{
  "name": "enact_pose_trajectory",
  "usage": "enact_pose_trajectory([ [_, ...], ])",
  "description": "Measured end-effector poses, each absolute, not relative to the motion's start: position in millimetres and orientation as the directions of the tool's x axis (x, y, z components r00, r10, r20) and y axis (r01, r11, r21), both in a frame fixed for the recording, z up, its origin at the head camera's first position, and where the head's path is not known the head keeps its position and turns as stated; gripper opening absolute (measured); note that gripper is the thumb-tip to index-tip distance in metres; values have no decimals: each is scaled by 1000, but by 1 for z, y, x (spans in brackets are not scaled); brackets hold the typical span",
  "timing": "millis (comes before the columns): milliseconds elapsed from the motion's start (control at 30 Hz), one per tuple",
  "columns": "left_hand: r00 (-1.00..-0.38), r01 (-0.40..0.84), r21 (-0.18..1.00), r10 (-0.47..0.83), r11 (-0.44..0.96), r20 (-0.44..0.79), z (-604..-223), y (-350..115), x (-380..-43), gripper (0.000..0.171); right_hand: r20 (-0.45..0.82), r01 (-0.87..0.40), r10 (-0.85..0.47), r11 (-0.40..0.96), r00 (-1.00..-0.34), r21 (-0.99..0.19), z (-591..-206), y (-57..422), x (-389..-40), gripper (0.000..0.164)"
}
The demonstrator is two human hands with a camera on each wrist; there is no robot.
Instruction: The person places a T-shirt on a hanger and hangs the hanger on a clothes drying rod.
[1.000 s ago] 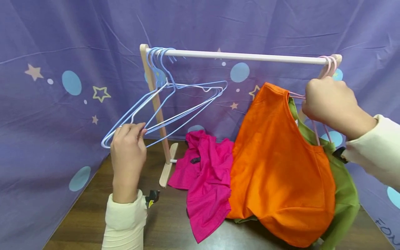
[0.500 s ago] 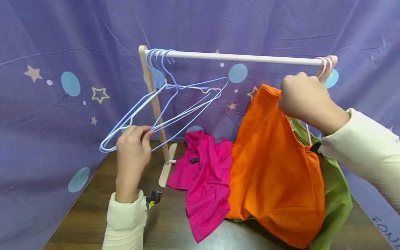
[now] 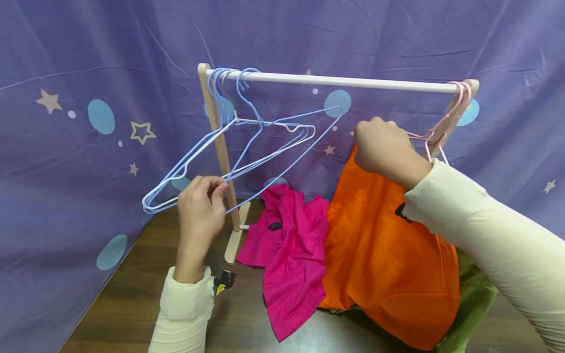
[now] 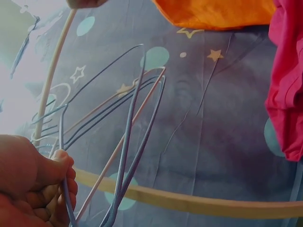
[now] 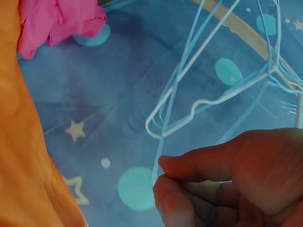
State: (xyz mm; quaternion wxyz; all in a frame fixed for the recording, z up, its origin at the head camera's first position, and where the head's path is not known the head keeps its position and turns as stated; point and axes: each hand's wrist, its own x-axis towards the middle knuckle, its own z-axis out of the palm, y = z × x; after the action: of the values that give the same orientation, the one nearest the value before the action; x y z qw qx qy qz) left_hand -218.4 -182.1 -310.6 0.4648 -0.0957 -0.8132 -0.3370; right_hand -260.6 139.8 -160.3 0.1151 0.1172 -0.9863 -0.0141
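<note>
I find two garments apparently hung: the orange garment (image 3: 384, 235) and the green garment (image 3: 472, 287) sit below pink hangers (image 3: 434, 135) at the right end of the rail (image 3: 344, 81). Outstanding, in my judgement: the magenta garment (image 3: 293, 255), crumpled on the table (image 3: 119, 299) with no hanger visible in it. The front blue hanger (image 3: 260, 124) remains hooked on the rail, swung apart from the white hanger (image 3: 237, 118) behind. I record the left hand (image 3: 200, 203) pinching it; the right hand (image 3: 386, 152), fingers curled and apparently holding nothing, is just beside its far corner.
</note>
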Motion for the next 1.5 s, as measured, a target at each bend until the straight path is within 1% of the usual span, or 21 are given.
enact_pose_trajectory([
  [133,-554,475,473,-166,742,816,-314,-178,-221,8,208,-245,-253,967,-945,64,-175,126,-268,14],
  [300,-547,493,490,-183,719,817,-315,-174,-223,9,200,-241,-243,970,-949,34,-196,111,-277,16],
  [533,-599,515,557,-192,652,778,-313,-170,-220,10,180,-219,-216,976,-960,5,-233,92,-291,22],
  [633,-606,524,555,-174,647,776,-310,-171,-216,10,169,-219,-213,976,-962,-19,-249,83,-296,20],
  [700,-611,530,545,-152,650,777,-308,-173,-214,10,156,-225,-216,974,-964,-39,-259,77,-299,14],
  [800,-636,528,532,-108,662,764,-305,-177,-209,8,139,-233,-222,970,-965,-67,-274,69,-302,13],
  [1067,-731,483,514,4,709,682,-298,-191,-199,5,128,-241,-227,965,-965,-107,-319,47,-308,12],
  [1300,-821,402,525,40,750,570,-298,-199,-200,5,134,-236,-216,959,-967,-157,-359,23,-312,17],
  [1500,-857,358,502,63,787,511,-298,-204,-198,7,139,-227,-202,951,-970,-207,-385,6,-317,16],
])
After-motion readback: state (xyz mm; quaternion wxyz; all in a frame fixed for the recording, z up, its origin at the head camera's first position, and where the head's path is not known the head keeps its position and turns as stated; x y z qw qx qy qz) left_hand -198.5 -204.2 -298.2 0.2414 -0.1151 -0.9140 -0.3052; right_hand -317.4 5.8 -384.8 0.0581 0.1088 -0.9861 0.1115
